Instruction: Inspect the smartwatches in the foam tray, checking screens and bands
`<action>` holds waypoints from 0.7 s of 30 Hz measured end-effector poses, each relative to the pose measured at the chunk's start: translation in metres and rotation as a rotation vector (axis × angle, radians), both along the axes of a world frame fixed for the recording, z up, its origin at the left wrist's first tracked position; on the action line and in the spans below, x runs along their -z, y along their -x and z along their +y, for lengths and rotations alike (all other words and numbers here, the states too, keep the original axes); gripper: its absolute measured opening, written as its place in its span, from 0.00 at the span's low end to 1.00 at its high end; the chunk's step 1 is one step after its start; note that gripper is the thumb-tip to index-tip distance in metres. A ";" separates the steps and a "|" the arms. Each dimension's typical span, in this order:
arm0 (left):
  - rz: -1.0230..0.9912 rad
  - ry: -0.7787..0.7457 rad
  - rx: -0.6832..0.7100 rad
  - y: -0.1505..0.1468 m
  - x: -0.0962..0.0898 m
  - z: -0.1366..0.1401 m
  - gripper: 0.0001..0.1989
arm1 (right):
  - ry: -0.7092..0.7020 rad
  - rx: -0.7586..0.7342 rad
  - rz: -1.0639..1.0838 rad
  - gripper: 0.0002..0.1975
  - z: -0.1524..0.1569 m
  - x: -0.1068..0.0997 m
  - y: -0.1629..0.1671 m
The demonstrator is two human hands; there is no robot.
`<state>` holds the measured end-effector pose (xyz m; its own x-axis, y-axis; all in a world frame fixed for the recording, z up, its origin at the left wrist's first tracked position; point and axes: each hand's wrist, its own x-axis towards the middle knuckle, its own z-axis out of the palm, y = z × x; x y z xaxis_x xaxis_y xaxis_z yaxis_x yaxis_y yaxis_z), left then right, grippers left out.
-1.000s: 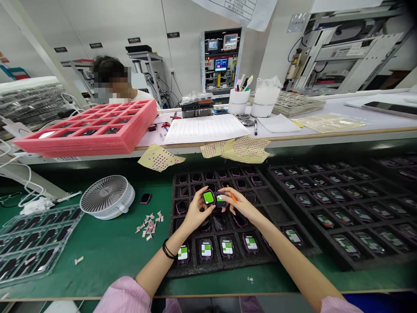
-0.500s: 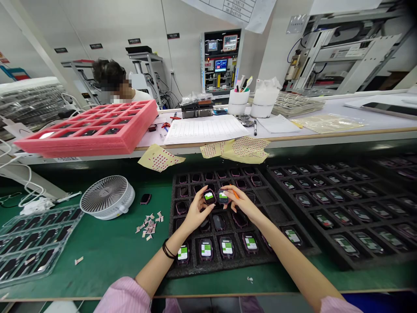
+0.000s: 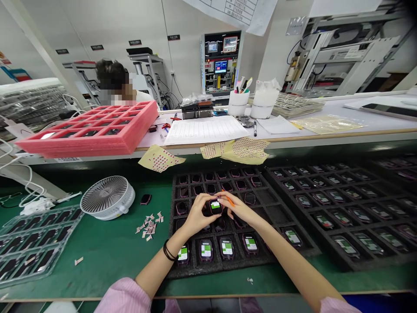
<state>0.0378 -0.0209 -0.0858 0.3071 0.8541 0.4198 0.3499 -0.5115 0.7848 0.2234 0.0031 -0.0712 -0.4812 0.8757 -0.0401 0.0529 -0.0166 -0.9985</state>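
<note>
My left hand is closed around the edges of a small watch body with a dark frame and a lit green-and-white screen. Above the foam tray, the watch faces up toward me. My right hand has its fingertips at the top right edge of the watch. A slim orange stick, its exact kind unclear, is tucked between the right fingers. Below both hands lies a black foam tray with watch bodies in its pockets. Along its front row, several screens, such as this lit watch, glow green and white.
Another black foam tray of watches adjoins on the right. To the left are a white fan, small loose tabs and a clear plastic tray. A pink foam tray rests on the shelf. Beyond sits a person.
My hands have come together and slightly lower. The second screen-like piece that was at my right fingers no longer shows apart from the watch; my right fingertips now touch the watch's edge.
</note>
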 end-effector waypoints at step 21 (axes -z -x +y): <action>0.051 -0.342 -0.032 0.000 -0.005 -0.002 0.23 | 0.085 -0.124 0.133 0.20 -0.011 -0.008 0.000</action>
